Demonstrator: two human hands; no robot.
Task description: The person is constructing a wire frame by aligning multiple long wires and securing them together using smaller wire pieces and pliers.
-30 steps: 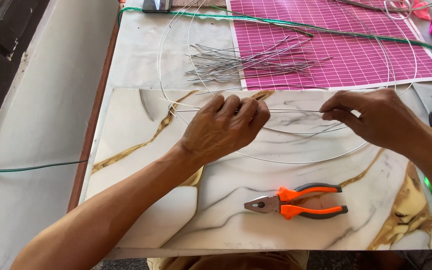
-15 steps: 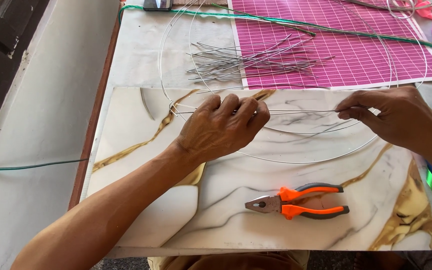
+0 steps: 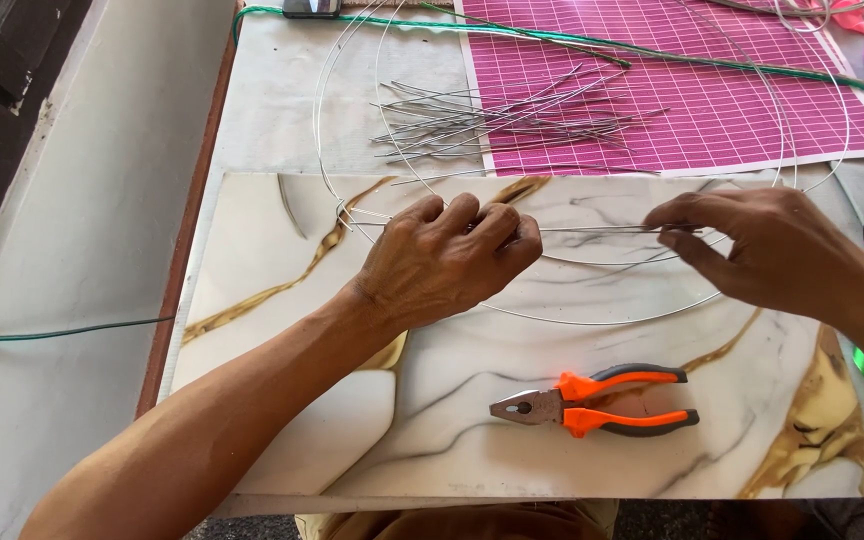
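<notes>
Right hand (image 3: pixel 767 250) has slid back toward the left hand (image 3: pixel 447 262), both still pinching the thin straight silver wire (image 3: pixel 602 229) above the marble-patterned tabletop (image 3: pixel 652 340), orange-handled pliers (image 3: pixel 592 402) unmoved.

Orange-handled combination pliers (image 3: pixel 592 402) lying on a marble-patterned board (image 3: pixel 282 260); bundle of cut wire lengths (image 3: pixel 512 118) straddling the edge of a pink gridded cutting mat (image 3: pixel 732 110); green cord (image 3: pixel 52 331) at left.
</notes>
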